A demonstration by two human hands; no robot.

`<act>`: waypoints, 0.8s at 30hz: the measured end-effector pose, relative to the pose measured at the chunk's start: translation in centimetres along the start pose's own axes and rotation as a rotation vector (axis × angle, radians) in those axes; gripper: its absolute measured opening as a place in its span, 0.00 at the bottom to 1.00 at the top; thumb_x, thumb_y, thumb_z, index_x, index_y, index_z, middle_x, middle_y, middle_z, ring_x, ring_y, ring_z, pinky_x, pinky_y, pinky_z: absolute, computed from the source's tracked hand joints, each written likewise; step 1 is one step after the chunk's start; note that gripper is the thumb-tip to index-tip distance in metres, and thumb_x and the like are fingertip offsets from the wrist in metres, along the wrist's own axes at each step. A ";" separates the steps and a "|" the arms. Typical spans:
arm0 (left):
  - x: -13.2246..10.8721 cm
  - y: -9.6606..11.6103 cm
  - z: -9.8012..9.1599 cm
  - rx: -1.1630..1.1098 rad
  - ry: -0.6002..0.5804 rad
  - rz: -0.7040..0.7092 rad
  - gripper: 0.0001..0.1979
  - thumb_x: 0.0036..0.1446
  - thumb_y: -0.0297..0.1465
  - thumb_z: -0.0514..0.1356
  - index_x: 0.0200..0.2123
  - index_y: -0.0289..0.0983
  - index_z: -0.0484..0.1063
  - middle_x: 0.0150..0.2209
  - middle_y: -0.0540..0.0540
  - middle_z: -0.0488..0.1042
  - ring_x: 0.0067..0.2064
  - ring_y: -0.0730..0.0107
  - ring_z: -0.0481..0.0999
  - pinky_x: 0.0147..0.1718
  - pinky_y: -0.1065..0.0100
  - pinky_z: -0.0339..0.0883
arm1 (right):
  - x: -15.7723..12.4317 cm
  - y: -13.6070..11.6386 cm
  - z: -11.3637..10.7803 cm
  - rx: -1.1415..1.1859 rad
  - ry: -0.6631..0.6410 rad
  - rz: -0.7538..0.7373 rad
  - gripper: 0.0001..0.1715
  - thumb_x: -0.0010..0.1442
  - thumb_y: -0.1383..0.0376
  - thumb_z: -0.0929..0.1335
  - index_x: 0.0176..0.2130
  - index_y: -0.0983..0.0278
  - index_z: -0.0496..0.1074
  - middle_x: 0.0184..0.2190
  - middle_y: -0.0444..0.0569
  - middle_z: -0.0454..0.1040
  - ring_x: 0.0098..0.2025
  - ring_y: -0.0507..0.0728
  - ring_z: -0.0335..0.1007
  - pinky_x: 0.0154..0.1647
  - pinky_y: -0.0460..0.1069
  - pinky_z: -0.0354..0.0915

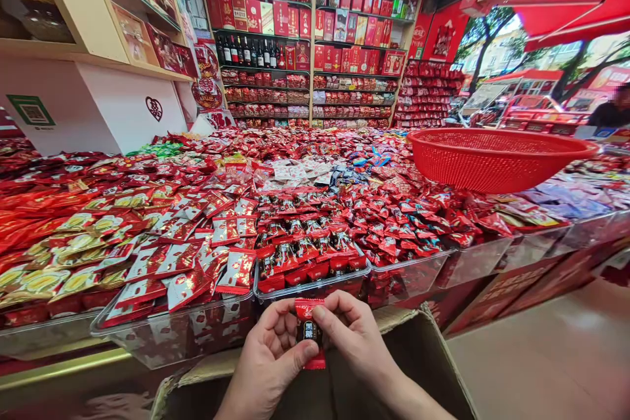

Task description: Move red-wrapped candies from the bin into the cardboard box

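Far left of the frame I've got gold-and-red packets (pixel 42 282) heaped up, then red-and-white packets (pixel 184 285) spilling over their clear bin at lower left. Bottom centre, my left hand (pixel 268 354) has its thumb pressed on the lower part of a small red-and-black candy (pixel 308 328); its fingers seem to curl in behind, but the wrapper kinda hides that. My right hand (pixel 352 328) pinches the top end, thumb in front. All that's right over an open cardboard box (pixel 420 357). Off at middle right, a big red mesh basket (pixel 487 167) sits on more packets.
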State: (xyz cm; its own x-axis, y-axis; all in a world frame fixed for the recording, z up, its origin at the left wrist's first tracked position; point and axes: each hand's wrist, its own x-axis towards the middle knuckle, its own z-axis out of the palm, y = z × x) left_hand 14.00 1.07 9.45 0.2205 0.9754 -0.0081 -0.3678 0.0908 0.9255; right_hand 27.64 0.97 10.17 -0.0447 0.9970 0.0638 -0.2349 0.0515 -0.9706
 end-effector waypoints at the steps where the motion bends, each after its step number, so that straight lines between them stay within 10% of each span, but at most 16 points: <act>1: 0.0 -0.2 -0.2 0.019 -0.007 0.010 0.21 0.39 0.28 0.69 0.39 0.39 0.70 0.34 0.48 0.76 0.35 0.71 0.74 0.32 0.72 0.70 | 0.0 0.0 0.0 0.004 0.014 0.005 0.24 0.46 0.50 0.70 0.22 0.66 0.61 0.15 0.39 0.61 0.17 0.45 0.55 0.19 0.42 0.56; 10: -0.6 -0.2 0.2 0.080 0.085 0.155 0.20 0.43 0.34 0.67 0.42 0.42 0.70 0.26 0.53 0.70 0.27 0.75 0.68 0.27 0.75 0.66 | 0.7 -2.5 -1.2 -0.168 -0.049 -0.112 0.20 0.52 0.51 0.67 0.27 0.66 0.66 0.19 0.42 0.63 0.20 0.48 0.57 0.21 0.44 0.57; 17: -0.6 -0.5 0.2 0.292 0.060 0.150 0.15 0.47 0.38 0.63 0.38 0.39 0.72 0.23 0.52 0.68 0.24 0.75 0.66 0.26 0.73 0.62 | 12.7 -10.5 -5.0 -0.616 0.182 -0.333 0.17 0.53 0.55 0.65 0.28 0.68 0.69 0.18 0.41 0.61 0.20 0.47 0.51 0.20 0.44 0.50; 24: -0.5 -0.9 -0.1 0.302 0.021 0.135 0.17 0.45 0.43 0.62 0.36 0.38 0.73 0.23 0.52 0.67 0.23 0.74 0.67 0.26 0.71 0.61 | 21.0 -8.4 -5.3 -0.740 0.156 -0.208 0.16 0.48 0.59 0.68 0.19 0.68 0.66 0.12 0.39 0.58 0.16 0.46 0.49 0.19 0.45 0.49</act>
State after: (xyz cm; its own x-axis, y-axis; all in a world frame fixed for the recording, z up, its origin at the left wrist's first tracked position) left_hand 14.11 0.57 8.61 0.1685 0.9787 0.1174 -0.1072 -0.1002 0.9892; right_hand 33.84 21.73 18.43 0.0790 0.9564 0.2811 0.4874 0.2089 -0.8478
